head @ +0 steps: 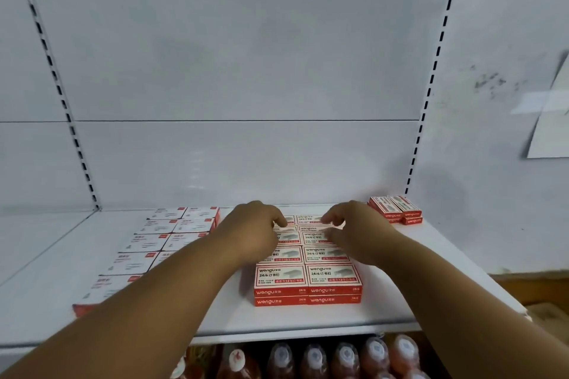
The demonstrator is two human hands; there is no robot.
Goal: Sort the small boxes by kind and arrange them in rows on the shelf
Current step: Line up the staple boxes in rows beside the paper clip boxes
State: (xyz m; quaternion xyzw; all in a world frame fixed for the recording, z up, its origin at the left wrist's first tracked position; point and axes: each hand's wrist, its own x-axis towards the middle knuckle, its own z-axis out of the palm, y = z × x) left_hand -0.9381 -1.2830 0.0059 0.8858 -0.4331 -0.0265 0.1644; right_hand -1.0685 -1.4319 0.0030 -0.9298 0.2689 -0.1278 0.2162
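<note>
On the white shelf (pixel 400 255), red-and-cream staple boxes (pixel 332 278) lie in two neat columns, stacked two high, running from front to back. My left hand (pixel 249 228) and my right hand (pixel 357 224) both reach over the far end of these columns, with curled fingertips on the rear boxes (pixel 309 220). Whether either hand pinches a box is hidden. To the left, white boxes with red tabs (pixel 138 261) lie in two columns, partly hidden by my left forearm. A small stack of red staple boxes (pixel 395 209) sits apart at the back right.
Slotted uprights (pixel 55 77) flank the white back panel. Bottles with white caps (pixel 314 357) stand on the shelf below. A sheet of paper (pixel 551 126) hangs on the wall at right. Bare shelf lies at the far left and right of the columns.
</note>
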